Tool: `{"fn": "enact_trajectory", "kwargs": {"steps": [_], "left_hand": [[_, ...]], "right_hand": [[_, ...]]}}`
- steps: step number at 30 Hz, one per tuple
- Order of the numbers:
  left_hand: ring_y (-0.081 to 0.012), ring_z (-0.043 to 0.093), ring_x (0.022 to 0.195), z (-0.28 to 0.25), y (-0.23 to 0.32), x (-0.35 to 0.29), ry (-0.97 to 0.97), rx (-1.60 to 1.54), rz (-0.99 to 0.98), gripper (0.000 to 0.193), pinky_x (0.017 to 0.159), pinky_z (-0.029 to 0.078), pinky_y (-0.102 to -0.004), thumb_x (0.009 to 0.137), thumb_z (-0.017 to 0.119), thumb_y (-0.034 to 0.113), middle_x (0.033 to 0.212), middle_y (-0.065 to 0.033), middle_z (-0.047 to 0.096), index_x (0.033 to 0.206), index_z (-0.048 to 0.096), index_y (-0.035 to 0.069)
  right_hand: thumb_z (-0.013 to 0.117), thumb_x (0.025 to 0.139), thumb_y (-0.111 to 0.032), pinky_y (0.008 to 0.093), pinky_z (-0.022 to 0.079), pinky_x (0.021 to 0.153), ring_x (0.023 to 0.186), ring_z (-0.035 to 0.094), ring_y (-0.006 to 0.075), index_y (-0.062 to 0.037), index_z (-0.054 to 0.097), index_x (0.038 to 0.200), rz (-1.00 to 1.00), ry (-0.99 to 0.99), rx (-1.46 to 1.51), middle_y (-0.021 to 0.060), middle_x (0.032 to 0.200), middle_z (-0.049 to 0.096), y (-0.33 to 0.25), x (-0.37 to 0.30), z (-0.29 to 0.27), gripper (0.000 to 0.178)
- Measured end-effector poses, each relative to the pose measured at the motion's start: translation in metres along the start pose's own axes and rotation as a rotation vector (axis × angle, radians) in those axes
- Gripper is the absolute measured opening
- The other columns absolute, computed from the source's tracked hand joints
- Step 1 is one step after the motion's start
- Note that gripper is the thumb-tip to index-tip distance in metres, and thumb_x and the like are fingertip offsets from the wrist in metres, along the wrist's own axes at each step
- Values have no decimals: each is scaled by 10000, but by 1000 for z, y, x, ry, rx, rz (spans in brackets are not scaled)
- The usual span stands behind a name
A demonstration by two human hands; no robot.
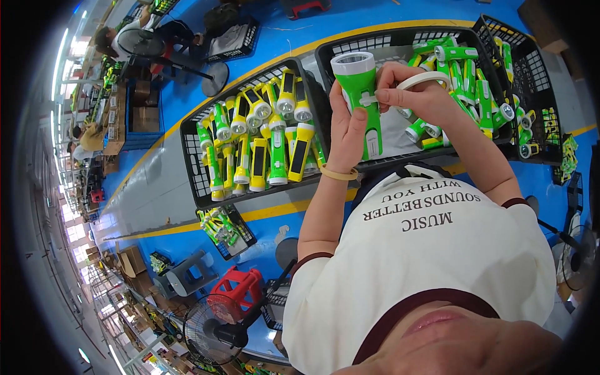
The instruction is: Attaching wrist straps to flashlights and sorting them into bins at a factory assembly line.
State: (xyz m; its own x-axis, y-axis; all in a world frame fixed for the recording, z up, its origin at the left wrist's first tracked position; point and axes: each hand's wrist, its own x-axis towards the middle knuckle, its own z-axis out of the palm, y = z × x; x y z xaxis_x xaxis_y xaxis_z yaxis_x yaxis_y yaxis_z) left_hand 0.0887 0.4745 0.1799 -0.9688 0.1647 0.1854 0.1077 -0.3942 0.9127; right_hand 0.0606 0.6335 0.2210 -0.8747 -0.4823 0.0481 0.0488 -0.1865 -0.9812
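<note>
Green torch (357, 80), lens end far, wrapped by the left hand (345, 134); right hand (427, 107) curled, thumb at the white switch (367, 99), apparently working it; next needs a steady left hold. Beyond: right crate (369, 43), left crate (195, 180).

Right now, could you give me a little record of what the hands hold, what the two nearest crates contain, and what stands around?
Held: green plastic flashlight with a round white head
Left hand: grip wrapped around the flashlight's body
Right hand: thumb at the flashlight's white side piece
Worn: pale yellow band on the left wrist
Left: black lattice crate with yellow flashlights and some green flashlights
Centre-right: second black lattice crate with mainly green-and-white flashlights
Around: red plastic stool; black caged fan
</note>
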Motion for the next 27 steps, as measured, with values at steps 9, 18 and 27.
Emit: {"fn": "enact_trajectory", "kwargs": {"steps": [9, 18, 27], "left_hand": [[-129, 578, 715, -53, -17, -7, 53, -187, -85, 389, 621, 484, -248, 938, 360, 322, 951, -72, 546, 1205, 333, 40], [-142, 582, 606, -110, -11, -17, 366, -17, -184, 214, 551, 485, -255, 769, 579, 69, 740, -65, 567, 944, 468, 19], [-213, 569, 665, -322, 6, -65, 1100, 440, -127, 294, 626, 477, -373, 811, 550, 318, 720, -99, 570, 808, 524, 25]], "right_hand": [[665, 754, -161, 208, 348, 544, 645, 436, 68, -50, 485, 724, 46, 132, -635, 6, 729, 474, 16, 35, 35, 213], [604, 817, -164, 203, 398, 613, 686, 462, 48, -21, 534, 815, 97, -26, -392, -9, 732, 525, 71, 72, 66, 159], [581, 827, -238, 216, 421, 626, 670, 498, 69, -41, 563, 839, 164, 319, -433, -6, 721, 539, 115, 58, 3, 197]]}}
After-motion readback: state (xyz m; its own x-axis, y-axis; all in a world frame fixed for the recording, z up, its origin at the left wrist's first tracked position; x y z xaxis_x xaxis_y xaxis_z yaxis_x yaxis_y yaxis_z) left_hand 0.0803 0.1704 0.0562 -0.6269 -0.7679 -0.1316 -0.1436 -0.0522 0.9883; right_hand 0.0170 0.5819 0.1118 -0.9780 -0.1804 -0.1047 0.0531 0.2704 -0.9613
